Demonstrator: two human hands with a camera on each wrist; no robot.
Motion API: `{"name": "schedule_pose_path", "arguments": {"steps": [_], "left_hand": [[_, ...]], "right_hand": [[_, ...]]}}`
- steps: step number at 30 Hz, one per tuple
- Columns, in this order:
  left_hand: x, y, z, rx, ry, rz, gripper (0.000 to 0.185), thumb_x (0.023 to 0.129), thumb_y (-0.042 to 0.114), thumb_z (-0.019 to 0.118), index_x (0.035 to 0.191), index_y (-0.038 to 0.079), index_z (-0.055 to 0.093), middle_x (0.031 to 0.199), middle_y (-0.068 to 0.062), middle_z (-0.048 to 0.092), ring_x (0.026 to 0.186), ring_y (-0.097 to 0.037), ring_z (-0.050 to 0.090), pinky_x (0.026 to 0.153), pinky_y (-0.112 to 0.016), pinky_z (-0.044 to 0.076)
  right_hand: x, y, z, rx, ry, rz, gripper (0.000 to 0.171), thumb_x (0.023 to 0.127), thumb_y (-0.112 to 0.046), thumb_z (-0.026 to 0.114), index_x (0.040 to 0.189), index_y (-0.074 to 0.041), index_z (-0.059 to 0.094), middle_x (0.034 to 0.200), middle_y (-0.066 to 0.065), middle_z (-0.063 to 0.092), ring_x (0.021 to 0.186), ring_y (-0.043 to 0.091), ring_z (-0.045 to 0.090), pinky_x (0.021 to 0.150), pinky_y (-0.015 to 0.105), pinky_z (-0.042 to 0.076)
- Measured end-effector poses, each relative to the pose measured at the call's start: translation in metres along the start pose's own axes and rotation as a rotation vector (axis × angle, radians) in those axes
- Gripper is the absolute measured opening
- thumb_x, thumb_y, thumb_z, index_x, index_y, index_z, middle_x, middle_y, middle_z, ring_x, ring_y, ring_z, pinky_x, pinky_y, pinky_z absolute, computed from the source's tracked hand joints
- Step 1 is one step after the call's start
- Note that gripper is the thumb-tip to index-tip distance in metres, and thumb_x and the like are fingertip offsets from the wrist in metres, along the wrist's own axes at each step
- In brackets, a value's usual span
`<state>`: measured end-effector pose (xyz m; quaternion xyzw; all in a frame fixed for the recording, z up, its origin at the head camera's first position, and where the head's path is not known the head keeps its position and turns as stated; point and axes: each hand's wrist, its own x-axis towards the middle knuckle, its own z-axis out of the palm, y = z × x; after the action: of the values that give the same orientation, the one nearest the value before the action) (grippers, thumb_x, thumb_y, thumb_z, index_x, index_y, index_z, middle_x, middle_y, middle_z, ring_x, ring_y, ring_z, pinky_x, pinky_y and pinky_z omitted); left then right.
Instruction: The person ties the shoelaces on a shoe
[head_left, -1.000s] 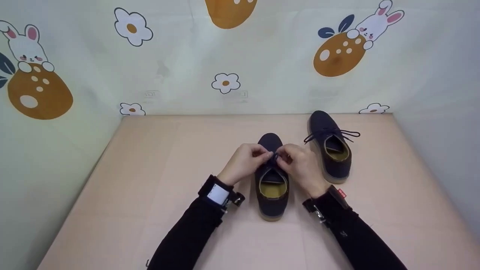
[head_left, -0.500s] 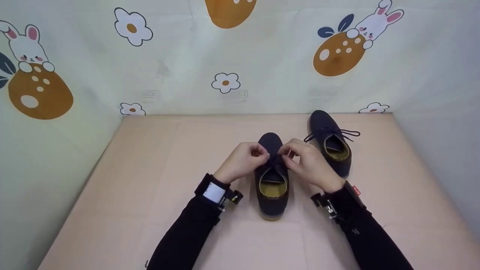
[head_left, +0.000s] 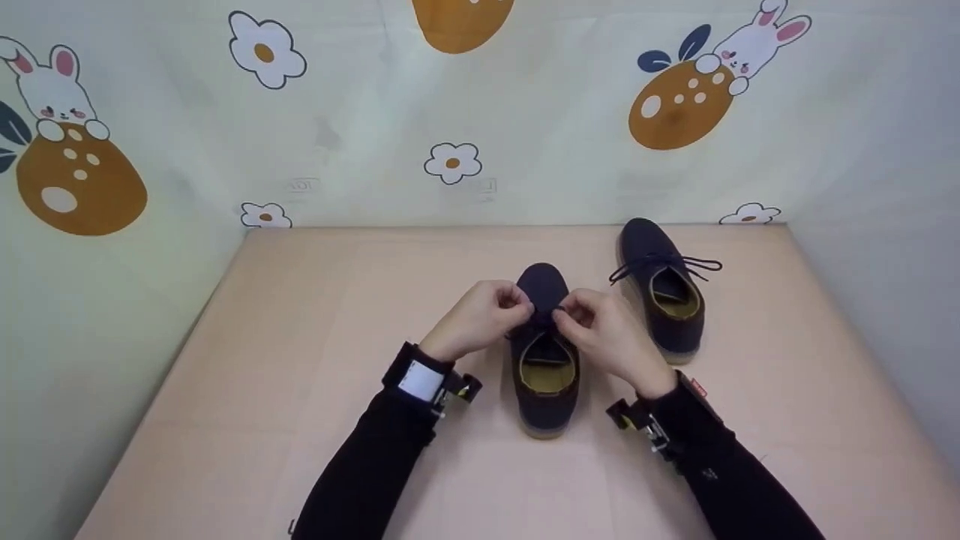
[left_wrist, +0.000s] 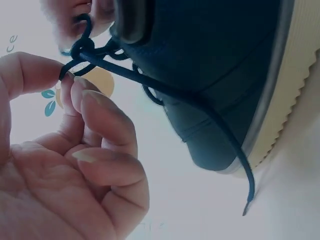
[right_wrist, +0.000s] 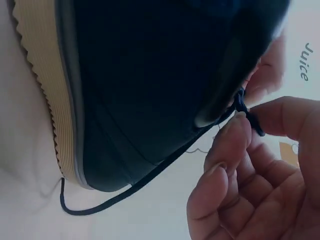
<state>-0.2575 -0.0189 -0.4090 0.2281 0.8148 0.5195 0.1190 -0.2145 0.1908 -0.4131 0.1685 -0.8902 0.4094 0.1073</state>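
Observation:
A dark navy lace-up shoe [head_left: 542, 412] stands in the middle of the tabletop, toe pointing away. Over its front, my left hand [head_left: 480, 319] pinches a loop of the dark shoelace [left_wrist: 172, 90] between thumb and forefinger. From the other side my right hand [head_left: 611, 334] also pinches a bit of lace between thumb and fingertips. A knot [left_wrist: 82, 48] sits between the two hands in the left wrist view. One loose lace end hangs down each side of the shoe. In the head view the fingers hide most of the knot.
A matching shoe [head_left: 679, 330] stands to the right and farther back, its laces tied in a bow. The light tabletop [head_left: 300, 300] meets a pale printed backdrop [head_left: 360, 135] at the back and sides.
My right hand moved out to the right, then came back in toward the shoe and pinches lace there. My left hand has shifted slightly left and away. The shoe has stayed put.

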Motion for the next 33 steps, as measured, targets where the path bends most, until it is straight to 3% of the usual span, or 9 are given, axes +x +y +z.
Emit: {"name": "schedule_pose_path", "arguments": {"steps": [7,12,18,22,27,31,33], "left_hand": [[-0.002,0.0,-0.017,0.1,0.006,0.004,0.01,0.089,0.011,0.059,0.087,0.005,0.068,0.075,0.003,0.062,0.067,-0.011,0.053,0.06,-0.025,0.042],[-0.004,-0.004,-0.026,0.158,0.009,-0.031,0.01,0.087,0.014,0.061,0.083,0.008,0.067,0.074,0.004,0.058,0.068,-0.012,0.051,0.062,-0.026,0.041],[-0.002,-0.011,-0.017,0.209,-0.045,-0.024,0.015,0.091,0.021,0.063,0.08,0.01,0.064,0.07,0.006,0.055,0.062,-0.01,0.049,0.059,-0.026,0.04],[0.0,-0.013,-0.012,0.246,-0.065,0.023,0.03,0.097,0.03,0.064,0.076,0.008,0.064,0.066,0.006,0.054,0.056,-0.01,0.045,0.055,-0.026,0.037],[0.001,-0.011,-0.013,0.289,0.002,0.075,0.037,0.101,0.029,0.057,0.077,0.004,0.067,0.065,0.006,0.056,0.056,-0.01,0.044,0.056,-0.027,0.036],[-0.001,-0.008,-0.015,0.364,0.083,0.075,0.036,0.101,0.022,0.057,0.069,0.007,0.063,0.059,0.006,0.051,0.053,-0.012,0.043,0.055,-0.027,0.035],[-0.003,-0.005,-0.015,0.455,0.122,0.047,0.036,0.099,0.019,0.058,0.065,0.008,0.061,0.058,0.005,0.05,0.053,-0.014,0.044,0.055,-0.029,0.036]], "right_hand": [[0.0,0.009,-0.012,0.08,-0.025,0.138,0.011,0.091,-0.011,0.067,0.08,-0.011,0.066,0.065,-0.001,0.062,0.051,0.016,0.06,0.047,0.026,0.045],[0.002,0.02,-0.015,0.057,-0.06,0.211,0.012,0.089,-0.011,0.062,0.077,-0.01,0.065,0.061,0.0,0.062,0.051,0.015,0.058,0.047,0.024,0.039],[0.003,0.024,-0.016,0.1,-0.185,0.186,0.017,0.095,-0.014,0.063,0.079,-0.008,0.064,0.06,0.002,0.059,0.051,0.013,0.052,0.046,0.024,0.036],[0.002,0.019,-0.017,0.145,-0.193,0.158,0.022,0.098,-0.017,0.063,0.078,-0.008,0.061,0.059,0.003,0.057,0.051,0.018,0.054,0.045,0.023,0.036],[0.002,0.014,-0.016,0.204,-0.154,0.109,0.022,0.099,-0.016,0.062,0.079,-0.008,0.061,0.058,0.002,0.055,0.054,0.035,0.058,0.045,0.023,0.038],[0.002,0.016,-0.018,0.151,-0.103,0.091,0.02,0.097,-0.012,0.063,0.077,-0.01,0.062,0.056,0.002,0.056,0.049,0.025,0.056,0.044,0.023,0.034],[0.003,0.021,-0.019,0.07,-0.084,0.093,0.021,0.095,-0.011,0.064,0.074,-0.012,0.062,0.055,-0.001,0.055,0.048,0.018,0.054,0.045,0.023,0.034]]}}
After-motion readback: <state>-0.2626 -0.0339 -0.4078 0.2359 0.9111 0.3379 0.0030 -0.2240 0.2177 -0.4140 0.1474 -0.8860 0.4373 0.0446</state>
